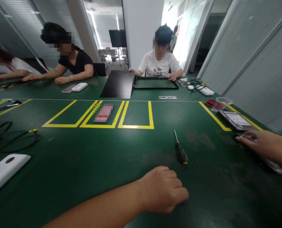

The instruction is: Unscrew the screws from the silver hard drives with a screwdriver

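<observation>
My left hand point(166, 190) rests on the green table in a loose fist, knuckles up. Nothing shows from between its curled fingers. Ahead of it lies a screwdriver point(180, 152) with a black and yellow handle, its shaft pointing away, apart from both hands. At the right edge my right hand point(265, 142) closes its thumb and fingers on a dark, flat hard drive point(275, 165) with a silvery edge, partly hidden beneath the hand. Just beyond sits another hard drive point(236, 119) with a white label, inside yellow tape lines.
Red-handled scissors point(211, 103) and a clear plastic bowl point(223, 101) sit at the right. A blurred phone point(104, 113) lies within yellow tape point(136, 127). A white power bank point(5, 172) and black cables point(17, 142) are at left. Across, a person point(160, 61) handles a black frame point(156, 88).
</observation>
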The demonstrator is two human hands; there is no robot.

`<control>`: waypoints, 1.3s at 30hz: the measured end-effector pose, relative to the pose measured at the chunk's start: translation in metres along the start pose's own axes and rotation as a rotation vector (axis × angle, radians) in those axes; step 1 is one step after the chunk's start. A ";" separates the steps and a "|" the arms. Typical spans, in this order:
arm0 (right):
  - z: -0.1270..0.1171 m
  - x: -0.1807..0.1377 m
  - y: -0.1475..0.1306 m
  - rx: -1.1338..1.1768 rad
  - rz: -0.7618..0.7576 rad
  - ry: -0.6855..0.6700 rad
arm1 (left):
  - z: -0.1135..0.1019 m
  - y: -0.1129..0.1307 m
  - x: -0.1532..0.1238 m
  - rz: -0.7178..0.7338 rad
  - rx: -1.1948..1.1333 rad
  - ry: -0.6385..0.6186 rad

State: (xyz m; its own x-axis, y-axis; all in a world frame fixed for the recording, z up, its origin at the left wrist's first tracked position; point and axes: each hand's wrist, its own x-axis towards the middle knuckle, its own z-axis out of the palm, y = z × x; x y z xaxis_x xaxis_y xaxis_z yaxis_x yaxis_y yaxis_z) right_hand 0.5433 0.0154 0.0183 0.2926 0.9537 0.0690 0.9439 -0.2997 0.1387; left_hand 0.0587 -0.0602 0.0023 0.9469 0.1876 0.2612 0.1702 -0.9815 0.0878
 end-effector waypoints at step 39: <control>-0.015 0.004 -0.038 -0.138 0.026 -0.086 | 0.002 0.000 -0.001 -0.009 0.002 0.049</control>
State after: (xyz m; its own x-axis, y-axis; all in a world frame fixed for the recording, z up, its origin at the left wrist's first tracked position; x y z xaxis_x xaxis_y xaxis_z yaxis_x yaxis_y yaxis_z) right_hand 0.5065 0.0299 0.0278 0.3341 0.9425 -0.0094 0.9076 -0.3191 0.2727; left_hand 0.0585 -0.0601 0.0001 0.9309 0.1980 0.3070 0.1793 -0.9798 0.0883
